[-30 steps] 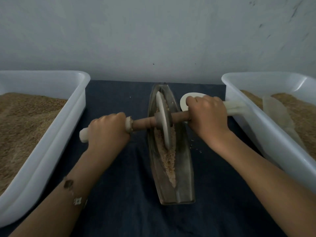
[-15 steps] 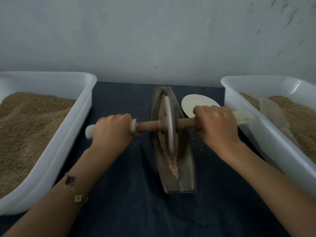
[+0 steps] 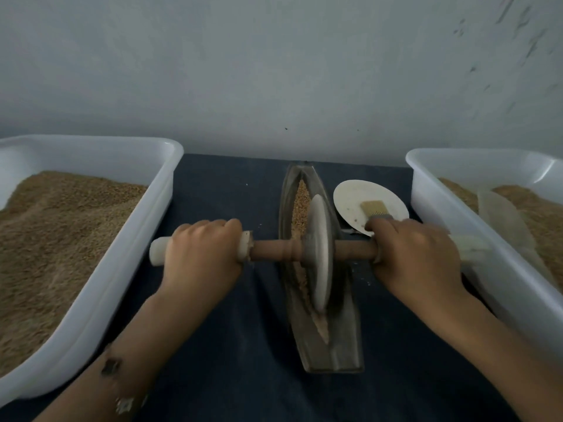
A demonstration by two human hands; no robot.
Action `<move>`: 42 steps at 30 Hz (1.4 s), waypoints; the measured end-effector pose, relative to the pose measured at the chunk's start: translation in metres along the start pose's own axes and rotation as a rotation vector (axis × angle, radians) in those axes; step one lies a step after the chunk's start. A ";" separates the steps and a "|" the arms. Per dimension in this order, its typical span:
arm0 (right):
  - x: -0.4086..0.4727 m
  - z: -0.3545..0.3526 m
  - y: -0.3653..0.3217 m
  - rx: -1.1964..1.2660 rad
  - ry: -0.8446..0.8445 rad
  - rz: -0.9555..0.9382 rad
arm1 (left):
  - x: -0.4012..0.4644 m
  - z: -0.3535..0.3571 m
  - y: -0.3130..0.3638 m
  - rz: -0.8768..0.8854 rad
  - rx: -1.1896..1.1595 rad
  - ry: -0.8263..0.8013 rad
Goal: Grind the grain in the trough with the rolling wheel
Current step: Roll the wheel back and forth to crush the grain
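A narrow boat-shaped metal trough (image 3: pixel 344 336) lies lengthwise on the dark cloth, with brown grain (image 3: pixel 300 205) along its groove. A pale rolling wheel (image 3: pixel 320 254) stands on edge in the groove near the trough's middle, blurred by motion. A wooden axle (image 3: pixel 274 250) runs through the wheel, with white handle ends. My left hand (image 3: pixel 202 254) grips the left handle. My right hand (image 3: pixel 417 254) grips the right handle. Grain under the wheel is hidden.
A white tub (image 3: pixel 122 269) full of grain stands on the left. Another white tub (image 3: pixel 493 263) with grain and a pale scoop (image 3: pixel 502 220) stands on the right. A small white plate (image 3: pixel 359 199) holding a brush (image 3: pixel 374 210) lies beside the trough. A grey wall is behind.
The wheel has rolled along the trough toward me, uncovering grain at the far end. Both hands came back with the axle, and the plate and brush behind my right hand now show.
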State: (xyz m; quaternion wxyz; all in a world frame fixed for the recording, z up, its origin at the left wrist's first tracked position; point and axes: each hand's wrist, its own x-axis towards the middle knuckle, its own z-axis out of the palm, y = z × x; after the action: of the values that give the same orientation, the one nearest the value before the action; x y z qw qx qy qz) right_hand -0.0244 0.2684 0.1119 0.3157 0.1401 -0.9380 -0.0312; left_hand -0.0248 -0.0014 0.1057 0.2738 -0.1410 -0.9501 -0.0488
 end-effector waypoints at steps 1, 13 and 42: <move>0.011 0.010 0.002 -0.028 -0.014 0.014 | 0.008 0.010 -0.003 -0.010 0.006 0.028; 0.116 0.078 0.020 -0.131 -0.043 0.094 | 0.110 0.063 -0.031 -0.280 0.085 -0.206; 0.092 0.063 0.021 -0.075 -0.244 0.081 | 0.082 0.048 -0.011 -0.231 0.164 -0.202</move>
State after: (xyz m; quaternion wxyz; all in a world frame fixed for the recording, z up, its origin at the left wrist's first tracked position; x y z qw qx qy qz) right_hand -0.1377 0.2609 0.1187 0.2051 0.0853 -0.9725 -0.0702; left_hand -0.1190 0.0160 0.1086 0.1801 -0.0121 -0.9835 0.0121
